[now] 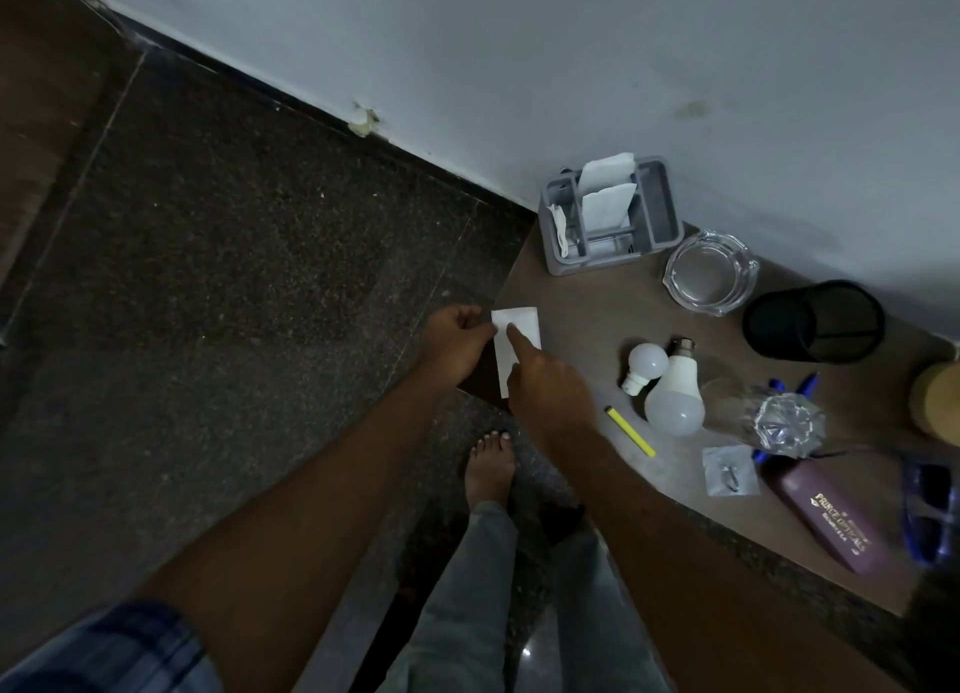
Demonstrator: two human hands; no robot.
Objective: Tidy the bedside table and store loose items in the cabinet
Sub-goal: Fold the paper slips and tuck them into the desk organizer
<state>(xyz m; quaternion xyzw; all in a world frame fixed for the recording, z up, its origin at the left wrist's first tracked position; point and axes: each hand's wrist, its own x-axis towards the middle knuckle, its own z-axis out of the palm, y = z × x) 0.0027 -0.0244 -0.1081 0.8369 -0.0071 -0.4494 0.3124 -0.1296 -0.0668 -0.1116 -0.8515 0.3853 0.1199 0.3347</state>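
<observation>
A white paper slip (522, 329) lies at the left corner of the brown bedside table (587, 297). My left hand (457, 344) pinches the slip's left edge, just off the table's edge. My right hand (545, 386) presses its straight index finger onto the slip, the other fingers curled. On the table lie two white bulbs, small (644, 367) and large (675, 396), a yellow marker (629, 431), a small plastic pouch (730, 470), a clear glass tumbler on its side (763, 417), blue pens (795, 383) and a maroon spectacle case (831, 521).
A grey organiser (654, 225) with white papers stands by the wall. Beside it sit a glass ashtray (709, 271) and a black mesh pen cup (815, 321). Blue glasses (930, 516) lie at the right edge. Dark granite floor and my bare foot (488, 469) are below.
</observation>
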